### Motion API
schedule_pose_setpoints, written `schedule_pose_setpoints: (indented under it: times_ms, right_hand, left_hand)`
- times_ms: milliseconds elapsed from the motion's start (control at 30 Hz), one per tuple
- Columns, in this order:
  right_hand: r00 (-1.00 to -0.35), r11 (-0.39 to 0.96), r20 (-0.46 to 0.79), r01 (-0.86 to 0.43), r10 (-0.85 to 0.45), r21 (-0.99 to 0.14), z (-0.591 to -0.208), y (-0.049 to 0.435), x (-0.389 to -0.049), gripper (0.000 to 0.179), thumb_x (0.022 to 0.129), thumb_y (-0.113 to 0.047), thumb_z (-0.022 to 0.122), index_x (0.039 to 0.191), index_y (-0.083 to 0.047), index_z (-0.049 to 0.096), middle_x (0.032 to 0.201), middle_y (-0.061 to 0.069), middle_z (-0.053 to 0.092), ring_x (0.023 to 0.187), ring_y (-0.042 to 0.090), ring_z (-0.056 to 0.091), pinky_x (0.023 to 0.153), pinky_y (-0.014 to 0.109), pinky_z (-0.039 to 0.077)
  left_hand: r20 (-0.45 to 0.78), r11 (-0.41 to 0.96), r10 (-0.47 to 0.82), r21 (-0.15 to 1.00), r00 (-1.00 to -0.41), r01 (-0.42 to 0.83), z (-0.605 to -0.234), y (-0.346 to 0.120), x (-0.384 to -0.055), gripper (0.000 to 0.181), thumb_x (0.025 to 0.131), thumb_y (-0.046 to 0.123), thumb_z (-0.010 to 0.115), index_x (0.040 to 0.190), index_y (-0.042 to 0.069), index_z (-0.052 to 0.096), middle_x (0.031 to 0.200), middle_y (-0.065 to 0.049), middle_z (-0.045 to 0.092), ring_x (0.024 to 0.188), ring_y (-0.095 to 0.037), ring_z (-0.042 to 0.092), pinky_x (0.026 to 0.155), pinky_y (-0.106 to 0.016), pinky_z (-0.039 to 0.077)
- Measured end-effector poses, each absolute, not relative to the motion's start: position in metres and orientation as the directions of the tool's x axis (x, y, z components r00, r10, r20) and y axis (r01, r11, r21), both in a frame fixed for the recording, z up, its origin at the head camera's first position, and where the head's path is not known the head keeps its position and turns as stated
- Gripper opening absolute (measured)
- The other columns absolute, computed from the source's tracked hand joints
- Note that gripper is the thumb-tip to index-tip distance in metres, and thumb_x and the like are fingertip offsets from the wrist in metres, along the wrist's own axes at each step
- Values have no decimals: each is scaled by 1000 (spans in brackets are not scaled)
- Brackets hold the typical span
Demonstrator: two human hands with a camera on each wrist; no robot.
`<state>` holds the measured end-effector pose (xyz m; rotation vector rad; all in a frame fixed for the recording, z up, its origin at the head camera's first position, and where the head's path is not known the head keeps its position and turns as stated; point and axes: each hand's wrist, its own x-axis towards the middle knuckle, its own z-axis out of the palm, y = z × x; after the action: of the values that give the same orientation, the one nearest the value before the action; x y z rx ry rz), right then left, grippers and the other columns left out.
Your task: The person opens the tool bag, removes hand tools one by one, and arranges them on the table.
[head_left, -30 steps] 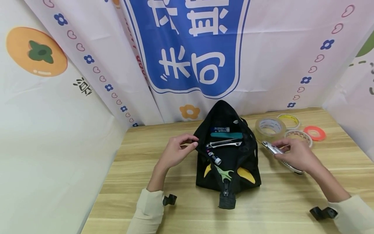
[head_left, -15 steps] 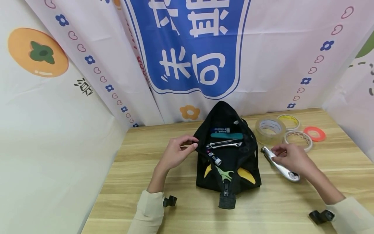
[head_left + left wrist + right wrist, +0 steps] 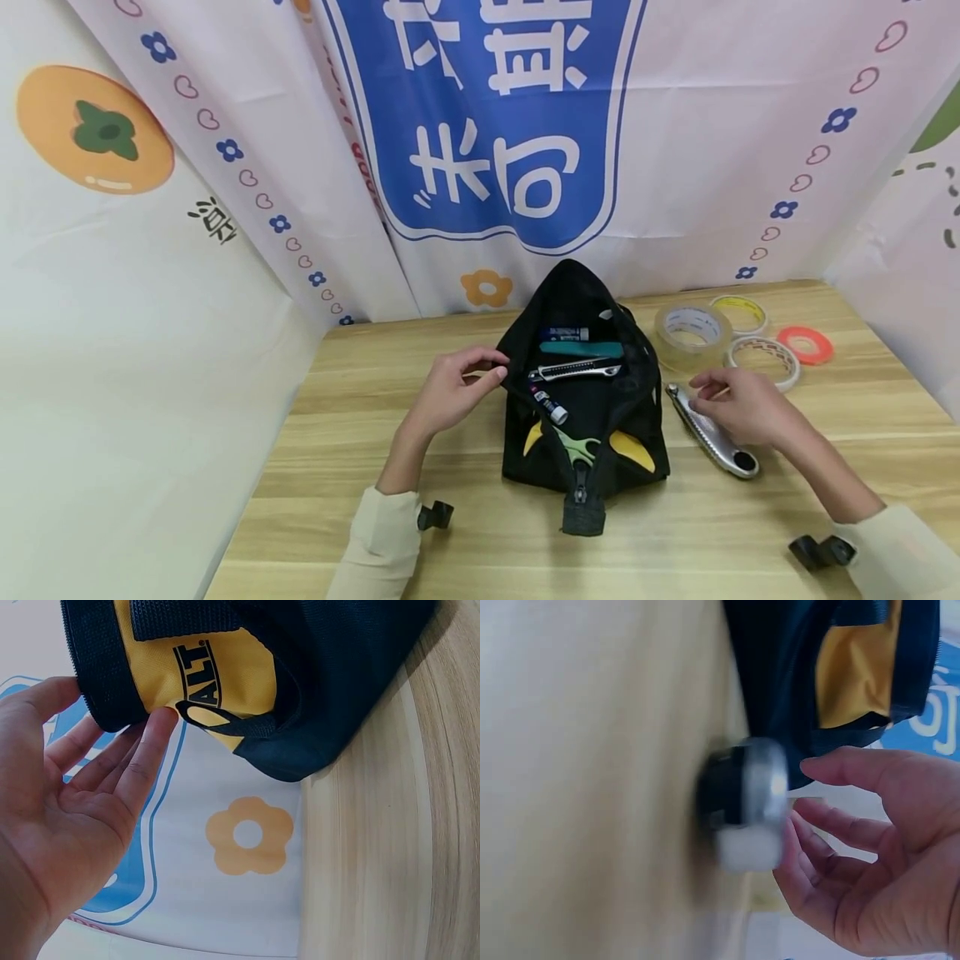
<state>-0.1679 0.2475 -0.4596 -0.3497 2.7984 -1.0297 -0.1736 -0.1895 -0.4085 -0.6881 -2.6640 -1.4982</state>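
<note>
A black tool bag (image 3: pixel 517 425) with yellow panels stands unzipped on the table. My left hand (image 3: pixel 453 392) holds its left rim by the fingertips; in the left wrist view the thumb is at the zipper edge and the other fingers lie behind it. My right hand (image 3: pixel 742 404) holds a silver utility knife (image 3: pixel 723 450) right of the bag, thumb and fingertips at its middle. The knife's end is blurred in the right wrist view. Inside the bag are another utility knife (image 3: pixel 577 368), a teal strip-shaped item (image 3: pixel 581 348), glue sticks (image 3: pixel 551 408) and green-handled scissors (image 3: pixel 577 448).
Several tape rolls lie at the back right: a wide clear roll (image 3: pixel 686 358), a yellow-cored one (image 3: pixel 761 312), a white one (image 3: pixel 790 379) and a red one (image 3: pixel 821 346). A printed curtain (image 3: pixel 675 167) hangs behind the wooden table (image 3: pixel 337 467).
The utility knife has turned over in my right hand, and its rear end has swung toward me and left. My left hand and the bag have stayed in place.
</note>
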Motion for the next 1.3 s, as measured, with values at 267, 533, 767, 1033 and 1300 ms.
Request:
schedule_pose_setpoints:
  times_ms: [267,533,767,1033,1300]
  right_hand:
    - [-952,701,116,-289,-284,-652,-410,226,-176,31,99,-15,75,125,3,74,108,15,78,94,23,74,74,22,59]
    - [-918,658,206,-387,-339,-646,-373,196,-186,32,99,-17,77,128,-2,75,117,16,78,103,28,74,88,42,66]
    - [-886,638,252,-457,-390,-620,-356,169,-192,33,98,-20,79,128,-8,75,121,11,78,108,26,73,94,49,64]
    - [-839,585,250,-523,-484,-620,-356,145,-205,33,98,-13,78,131,-8,73,122,9,76,112,27,71,98,49,62]
    - [-794,574,174,-554,-583,-603,-370,125,-218,37,99,-15,76,135,-7,70,129,12,73,117,28,70,102,52,60]
  left_hand:
    - [221,437,370,816,-902,379,-411,-189,-175,21,106,22,69,123,10,76,119,-7,79,102,-18,74,89,-33,66]
    - [233,428,371,816,-899,388,-414,-189,-175,23,107,23,68,124,10,76,118,-8,78,101,-18,75,89,-33,66]
    - [245,410,372,822,-895,395,-416,-189,-175,23,107,21,68,124,8,75,119,-10,77,101,-18,75,89,-31,66]
    - [243,410,374,822,-895,395,-416,-188,-177,20,107,21,68,123,10,76,119,-9,78,100,-17,75,88,-30,66]
    - [242,407,371,825,-897,391,-417,-188,-177,21,107,21,68,123,9,76,118,-10,77,99,-19,74,87,-28,65]
